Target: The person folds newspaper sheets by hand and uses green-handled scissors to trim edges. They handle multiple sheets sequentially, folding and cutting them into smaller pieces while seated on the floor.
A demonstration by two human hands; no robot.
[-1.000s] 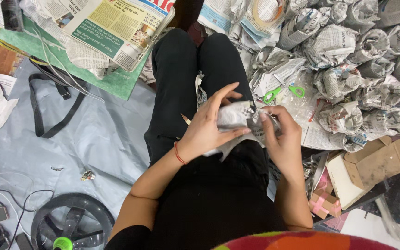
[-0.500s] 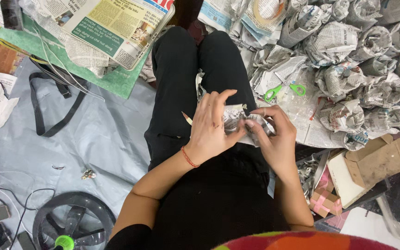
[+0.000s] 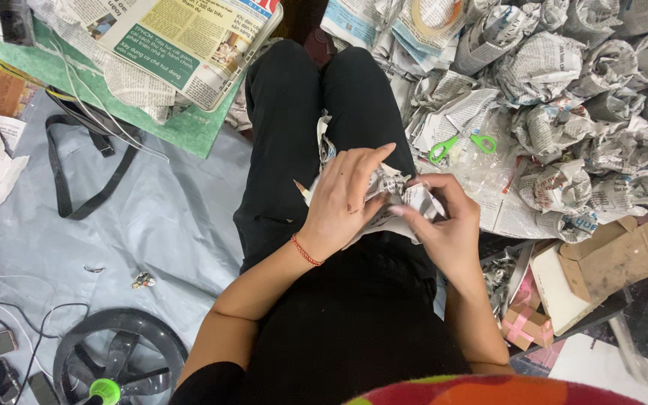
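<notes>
Down on the floor, the person sits with black-clad legs (image 3: 316,127) stretched ahead, and both hands meet over the lap. The left hand (image 3: 343,202) lies across the top of a crumpled newspaper bundle (image 3: 406,202), fingers curled over it; the right hand (image 3: 448,232) pinches the paper's near edge from the right side. The bundle sits just above the thighs, pressed between the two hands, too crumpled to show a clear long axis.

Open room lies mostly to the left, where a grey sheet (image 3: 166,217) covers the floor, with a black strap (image 3: 76,180) on it and a dark fan guard (image 3: 118,360) near the lower edge. A stack of flat newspapers (image 3: 181,45) rests on a green mat (image 3: 189,127) at upper left.

To the right the space is crowded: a heap of wrapped newspaper balls (image 3: 564,90) fills the upper right, green-handled scissors (image 3: 459,142) lie just beside the right knee, and a cardboard box (image 3: 609,262) sits close to the right forearm.
</notes>
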